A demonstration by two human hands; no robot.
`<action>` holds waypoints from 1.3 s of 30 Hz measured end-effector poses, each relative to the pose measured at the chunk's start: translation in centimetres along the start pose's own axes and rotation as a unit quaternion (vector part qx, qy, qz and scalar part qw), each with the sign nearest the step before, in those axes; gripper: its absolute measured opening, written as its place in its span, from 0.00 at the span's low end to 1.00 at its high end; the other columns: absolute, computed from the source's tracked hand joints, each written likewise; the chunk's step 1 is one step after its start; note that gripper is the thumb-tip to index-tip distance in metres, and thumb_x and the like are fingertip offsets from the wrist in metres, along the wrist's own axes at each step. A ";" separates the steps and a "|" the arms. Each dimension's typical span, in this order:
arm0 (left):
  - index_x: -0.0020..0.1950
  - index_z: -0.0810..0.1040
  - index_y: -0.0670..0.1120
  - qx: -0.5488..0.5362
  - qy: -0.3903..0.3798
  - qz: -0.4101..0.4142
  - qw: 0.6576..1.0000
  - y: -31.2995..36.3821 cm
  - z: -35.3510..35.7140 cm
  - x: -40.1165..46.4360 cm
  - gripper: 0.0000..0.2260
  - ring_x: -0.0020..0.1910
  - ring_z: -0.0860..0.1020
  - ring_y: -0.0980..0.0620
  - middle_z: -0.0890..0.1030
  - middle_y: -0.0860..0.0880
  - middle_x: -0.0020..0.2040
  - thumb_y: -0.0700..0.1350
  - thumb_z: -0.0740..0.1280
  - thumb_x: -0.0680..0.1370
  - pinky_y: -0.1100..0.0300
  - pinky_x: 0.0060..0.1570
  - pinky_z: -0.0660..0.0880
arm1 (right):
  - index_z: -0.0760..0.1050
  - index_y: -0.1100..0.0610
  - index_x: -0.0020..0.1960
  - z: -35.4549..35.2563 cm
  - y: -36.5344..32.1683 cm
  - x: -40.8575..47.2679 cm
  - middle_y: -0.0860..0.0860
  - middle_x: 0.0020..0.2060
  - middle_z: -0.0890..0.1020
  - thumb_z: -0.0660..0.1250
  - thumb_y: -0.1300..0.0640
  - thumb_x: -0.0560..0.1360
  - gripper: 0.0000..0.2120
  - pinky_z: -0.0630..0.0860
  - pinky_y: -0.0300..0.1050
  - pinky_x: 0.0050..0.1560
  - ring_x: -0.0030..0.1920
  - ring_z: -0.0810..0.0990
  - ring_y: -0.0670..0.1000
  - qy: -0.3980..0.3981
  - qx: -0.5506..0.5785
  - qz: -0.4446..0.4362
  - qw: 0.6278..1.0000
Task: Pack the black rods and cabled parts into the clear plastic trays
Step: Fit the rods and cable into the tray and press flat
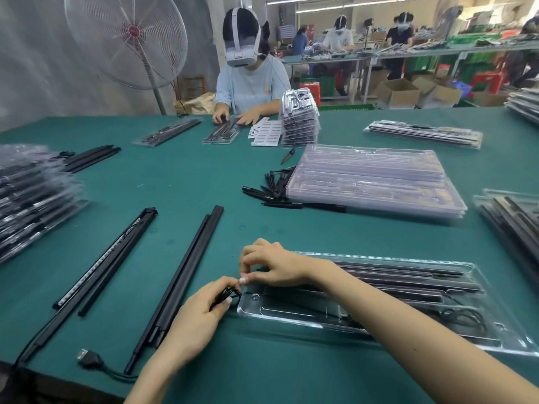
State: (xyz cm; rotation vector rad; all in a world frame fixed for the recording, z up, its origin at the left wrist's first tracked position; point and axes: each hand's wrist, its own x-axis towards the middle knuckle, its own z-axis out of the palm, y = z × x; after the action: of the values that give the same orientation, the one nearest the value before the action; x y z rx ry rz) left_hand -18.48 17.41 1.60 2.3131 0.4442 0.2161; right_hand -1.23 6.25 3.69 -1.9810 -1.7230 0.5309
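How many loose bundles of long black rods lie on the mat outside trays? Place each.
3: the pale-strip bundle, near left; the middle bundle, beside the left hand; the far bundle, by the packed stack. Others may lie out of view.

A large pedestal fan (pixel 127 39) is positioned behind the green counter (pixel 186 176), at its far left. A person in a light blue shirt (pixel 250 86) is seated at the counter's far edge, with white label sheets (pixel 266 132) laid just beside. Open cardboard boxes (pixel 420 93) are set on the floor beyond the counter. Further back, three more persons (pixel 339 32) are stationed at a long bench, near green crates (pixel 478 39).
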 end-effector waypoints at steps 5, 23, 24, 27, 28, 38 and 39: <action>0.48 0.71 0.63 -0.020 -0.017 -0.010 1.000 0.0 0.0 -0.1 0.18 0.32 0.70 0.62 0.75 0.64 0.35 0.36 0.61 0.79 0.70 0.35 0.63 | 0.78 0.60 0.51 0.7 0.1 -0.1 0.51 0.52 0.77 0.64 0.52 0.79 0.11 0.59 0.50 0.59 0.55 0.64 0.47 0.041 -0.009 0.001 0.999; 0.54 0.73 0.67 -0.039 -0.025 -0.004 0.999 0.6 0.2 -1.4 0.13 0.52 0.77 0.52 0.82 0.55 0.47 0.50 0.63 0.73 0.51 0.62 0.68 | 0.76 0.53 0.44 0.7 -1.0 -0.4 0.45 0.42 0.72 0.56 0.48 0.82 0.15 0.56 0.52 0.59 0.48 0.62 0.43 -0.015 -0.113 -0.035 0.993; 0.53 0.75 0.67 -0.060 -0.019 -0.009 0.998 0.7 0.2 -1.5 0.14 0.55 0.77 0.52 0.82 0.56 0.49 0.50 0.63 0.71 0.50 0.64 0.68 | 0.75 0.52 0.42 0.7 -1.2 -0.3 0.45 0.41 0.72 0.54 0.47 0.82 0.16 0.56 0.53 0.59 0.48 0.63 0.44 -0.024 -0.122 -0.041 0.991; 0.51 0.80 0.63 -0.091 -0.010 -0.011 0.996 0.6 0.2 -1.7 0.12 0.55 0.78 0.53 0.83 0.55 0.51 0.48 0.67 0.72 0.50 0.63 0.70 | 0.75 0.54 0.37 1.0 -1.5 -0.4 0.47 0.39 0.74 0.54 0.48 0.82 0.20 0.56 0.52 0.60 0.47 0.63 0.44 -0.009 -0.082 -0.041 0.996; 0.51 0.81 0.60 -0.095 -0.006 -0.011 0.995 0.5 0.2 -1.8 0.10 0.55 0.78 0.53 0.83 0.54 0.50 0.45 0.68 0.74 0.50 0.63 0.71 | 0.77 0.56 0.37 1.1 -1.4 -0.5 0.47 0.38 0.74 0.55 0.48 0.82 0.21 0.57 0.52 0.60 0.46 0.62 0.44 0.006 -0.062 -0.039 0.997; 0.50 0.83 0.55 -0.105 -0.019 -0.021 0.994 0.4 0.2 -1.8 0.11 0.52 0.79 0.48 0.83 0.49 0.48 0.50 0.73 0.68 0.52 0.59 0.73 | 0.78 0.55 0.40 2.1 -1.1 -0.7 0.46 0.40 0.69 0.55 0.48 0.82 0.19 0.57 0.52 0.58 0.47 0.61 0.45 0.072 -0.181 -0.072 0.978; 0.50 0.82 0.58 -0.105 -0.016 -0.022 0.994 0.5 0.2 -1.9 0.15 0.53 0.79 0.50 0.83 0.50 0.48 0.56 0.73 0.64 0.53 0.60 0.72 | 0.78 0.55 0.41 2.1 -1.1 -0.6 0.46 0.40 0.68 0.55 0.48 0.82 0.19 0.58 0.53 0.58 0.47 0.61 0.45 0.065 -0.186 -0.068 0.978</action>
State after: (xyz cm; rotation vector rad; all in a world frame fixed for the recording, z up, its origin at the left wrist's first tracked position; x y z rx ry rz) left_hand -20.06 16.23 1.75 2.0953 0.4341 0.1937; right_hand -3.40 5.95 2.59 -2.0651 -1.9681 0.0278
